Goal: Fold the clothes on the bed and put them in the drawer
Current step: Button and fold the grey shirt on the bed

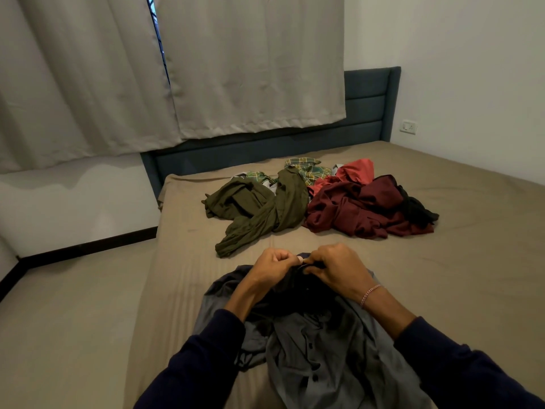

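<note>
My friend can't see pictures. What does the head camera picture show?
Two hands, left hand and right hand, pinch the top edge of a dark grey shirt on a tan bed. Farther back lie crumpled olive clothes and maroon clothes.

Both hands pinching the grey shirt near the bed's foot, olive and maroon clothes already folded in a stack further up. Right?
Not quite. In the head view the left hand and right hand do pinch the grey shirt, but the olive clothes and maroon clothes are not folded or stacked: they lie crumpled in loose heaps on the bed.
</note>
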A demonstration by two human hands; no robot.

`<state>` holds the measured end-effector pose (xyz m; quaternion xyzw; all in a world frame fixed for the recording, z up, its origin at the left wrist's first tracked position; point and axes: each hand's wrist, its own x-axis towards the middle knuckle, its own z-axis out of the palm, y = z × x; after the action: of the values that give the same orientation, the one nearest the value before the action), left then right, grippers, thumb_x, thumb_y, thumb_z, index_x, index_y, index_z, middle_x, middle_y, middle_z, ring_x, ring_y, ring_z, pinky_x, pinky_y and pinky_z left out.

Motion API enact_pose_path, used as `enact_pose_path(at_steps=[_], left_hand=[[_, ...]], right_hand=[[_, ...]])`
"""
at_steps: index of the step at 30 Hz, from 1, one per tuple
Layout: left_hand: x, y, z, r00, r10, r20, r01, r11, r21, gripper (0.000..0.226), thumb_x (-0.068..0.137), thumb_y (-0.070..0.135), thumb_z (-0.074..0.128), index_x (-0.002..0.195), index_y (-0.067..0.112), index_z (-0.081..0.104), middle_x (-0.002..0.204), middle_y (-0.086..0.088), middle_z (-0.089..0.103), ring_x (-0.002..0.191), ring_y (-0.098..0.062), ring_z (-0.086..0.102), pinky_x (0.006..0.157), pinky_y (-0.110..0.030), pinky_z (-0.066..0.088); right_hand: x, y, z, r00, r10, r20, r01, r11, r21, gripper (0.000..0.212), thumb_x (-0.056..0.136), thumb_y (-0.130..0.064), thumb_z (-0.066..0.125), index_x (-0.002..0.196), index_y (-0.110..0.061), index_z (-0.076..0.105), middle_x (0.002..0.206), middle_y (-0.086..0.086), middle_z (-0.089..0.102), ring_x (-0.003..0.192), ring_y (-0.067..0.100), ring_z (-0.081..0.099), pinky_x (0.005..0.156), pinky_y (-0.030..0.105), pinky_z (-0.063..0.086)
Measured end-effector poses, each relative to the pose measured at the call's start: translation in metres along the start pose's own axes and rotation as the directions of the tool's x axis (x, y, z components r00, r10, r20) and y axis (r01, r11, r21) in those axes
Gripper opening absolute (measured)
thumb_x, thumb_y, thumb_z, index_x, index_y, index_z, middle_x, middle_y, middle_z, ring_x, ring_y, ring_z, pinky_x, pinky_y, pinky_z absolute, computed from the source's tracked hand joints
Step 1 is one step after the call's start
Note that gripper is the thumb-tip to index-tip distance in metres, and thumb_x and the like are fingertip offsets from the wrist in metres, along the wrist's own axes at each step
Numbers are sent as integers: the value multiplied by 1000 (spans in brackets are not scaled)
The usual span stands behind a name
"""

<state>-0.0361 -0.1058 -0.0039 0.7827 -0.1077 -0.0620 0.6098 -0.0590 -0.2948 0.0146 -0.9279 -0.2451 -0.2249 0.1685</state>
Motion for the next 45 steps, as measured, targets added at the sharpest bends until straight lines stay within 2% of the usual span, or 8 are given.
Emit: enact_pose_path(at_steps=[3,9,13,17,23,32,41,45], left_hand=[[-6,3,-1,996,-9,93,10,1000,-9,16,83,8,80,72,13,69,69,-7,69,66,-16,62,68,-33,51],[-9,-2,-4,990,71,125,-83,991,101,9,77,22,78,82,16,74,87,-25,73,74,-27,60,70,-43,45],[-11,0,-6,981,120,153,-149,969,197,2,87,11,71,88,12,73,84,-17,75,71,-22,64,66,-40,49],[-12,1,-5,964,220,152,-256,923,287,10,87,18,69,84,27,68,80,-13,72,68,-16,63,62,-39,49],[-14,-3,-4,934,324,147,-356,861,362,7,88,23,67,91,16,68,84,-2,72,77,-23,68,72,-50,56],[-17,-6,1,885,449,120,-453,776,438,8,88,14,72,95,15,72,91,6,73,85,-6,67,77,-32,56],[-13,0,-6,923,294,247,-381,787,486,20,83,17,78,102,12,75,99,3,73,89,-5,66,82,-24,54],[-13,0,-8,924,212,319,-357,779,515,19,83,27,78,100,19,74,99,6,71,91,-8,65,84,-33,54]], right_hand=[[-1,8,1,999,21,46,-24,997,74,19,84,-36,74,98,-24,79,87,2,74,81,26,67,65,38,49],[2,11,-10,987,-12,162,-24,975,220,15,81,-30,82,93,-20,81,85,-3,77,72,4,63,61,9,36],[2,14,-13,979,-10,205,-53,953,298,15,77,-29,86,87,-21,78,80,-6,75,72,7,66,64,24,50],[2,16,-13,974,-16,227,-64,939,339,14,78,-26,86,86,-20,77,78,-7,74,74,8,67,64,23,50],[8,21,-14,944,-32,327,-74,949,306,11,81,-23,83,87,-18,76,80,-5,74,74,7,67,67,26,51],[14,24,-12,903,-78,422,4,985,174,13,83,-28,80,87,-18,72,82,-1,72,74,14,64,67,34,51],[5,21,-15,841,-179,510,48,964,260,8,87,-24,76,87,-22,69,81,-8,68,76,7,62,72,31,51],[3,21,-16,824,-168,542,-21,945,325,7,88,-25,76,92,-26,70,88,-11,70,83,7,65,79,35,54]])
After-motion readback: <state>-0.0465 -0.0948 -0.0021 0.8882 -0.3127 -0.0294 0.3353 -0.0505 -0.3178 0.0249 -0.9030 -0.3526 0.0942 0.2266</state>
